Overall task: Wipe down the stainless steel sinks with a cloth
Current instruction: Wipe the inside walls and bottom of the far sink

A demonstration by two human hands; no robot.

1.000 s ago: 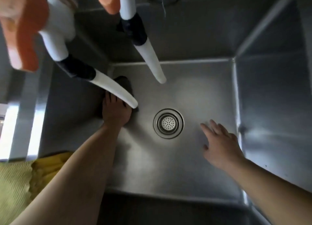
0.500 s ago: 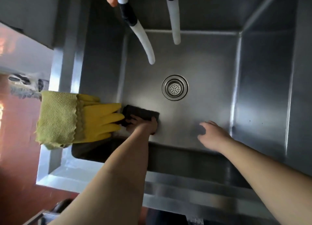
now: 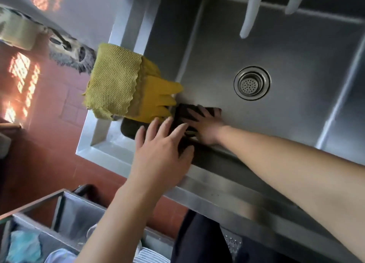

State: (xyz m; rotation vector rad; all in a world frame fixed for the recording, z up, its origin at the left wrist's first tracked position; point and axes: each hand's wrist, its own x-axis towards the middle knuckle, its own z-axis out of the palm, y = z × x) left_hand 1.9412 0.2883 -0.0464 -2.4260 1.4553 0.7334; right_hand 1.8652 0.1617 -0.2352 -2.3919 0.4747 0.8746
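Stainless steel filled most of the view: a deep sink with a round drain set in its floor, and red floor tiles beyond its outer corner. 2 white hoses hung down over the far part of the basin, well apart from the drain.

A dark cloth lay on the sink floor on the near side of the drain, toward the corner of the basin. The right hand pressed flat on it, fingers spread and straight, pointing away from the drain. The left hand was held above the sink's front rim, just beside the right hand, its fingers wide and straight and holding nothing; whether they touched the cloth could not be told.

A yellow rubber glove hung over the sink's side rim, further from the drain than the cloth, its fingertips close to the cloth. A yellow mesh cloth was draped over the glove's cuff. Below the front rim stood a metal bin with white plates in it.
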